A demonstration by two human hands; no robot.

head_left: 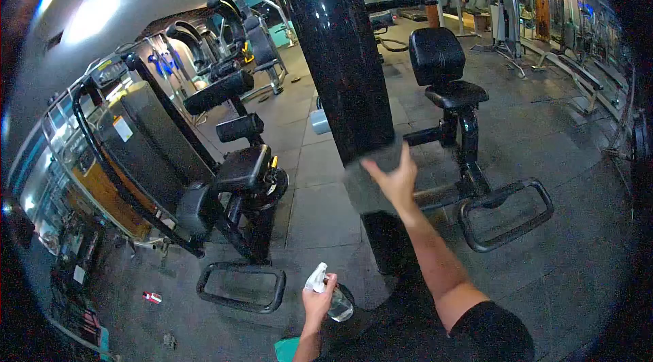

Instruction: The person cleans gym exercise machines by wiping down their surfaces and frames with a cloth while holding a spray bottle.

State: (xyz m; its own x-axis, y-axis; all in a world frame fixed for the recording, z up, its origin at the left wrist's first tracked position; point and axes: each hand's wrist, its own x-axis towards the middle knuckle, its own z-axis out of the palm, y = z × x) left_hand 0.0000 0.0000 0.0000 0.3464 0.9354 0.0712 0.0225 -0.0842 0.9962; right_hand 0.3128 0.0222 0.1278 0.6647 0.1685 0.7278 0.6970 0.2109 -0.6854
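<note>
My left hand (318,302) is closed around a clear spray bottle (341,309) with a white trigger head, low in the middle of the view. My right hand (398,182) reaches forward with thumb and a finger spread, holding a grey cloth (367,188) that is smeared by motion. The cloth lies over the front of a glossy black padded column (347,70), which leans across the middle of the view. Whether the cloth presses on the column all over, I cannot tell.
A weight machine with a black seat (243,166) stands to the left, and another padded seat (457,94) to the right. Black foot bars (241,286) stick out near the floor. A small red and white item (152,297) lies on the dark tiles. Machines line the back.
</note>
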